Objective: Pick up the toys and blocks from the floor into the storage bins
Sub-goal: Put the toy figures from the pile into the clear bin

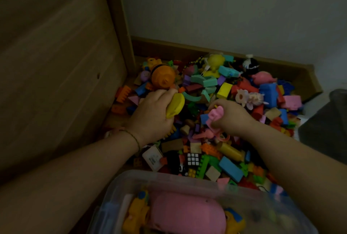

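Closest to the camera sits a clear plastic storage bin [169, 176], holding a big pink toy [187, 213] with yellow toys [137, 209] on either side of it. Beyond its far rim, a dense pile of toys and blocks [231, 168] covers the floor in the corner between a wooden panel [56, 64] and the wall.

2 bare forearms reach forward over the pile, palms down. The left hand [152, 113], a thin cord bracelet [134, 137] on its wrist, curls its fingers round a yellow banana-shaped toy [175, 105] whose long axis slants from lower left up to the right. The right hand [232, 115] grips a small pink figure [216, 114], tilted the same way, its upper end pointing toward the wall.

A Rubik's cube [193, 159] lies near the bin; just left of it is a white tag [153, 159] with print too small to read. An orange round toy [163, 76] rests just beyond the left hand.
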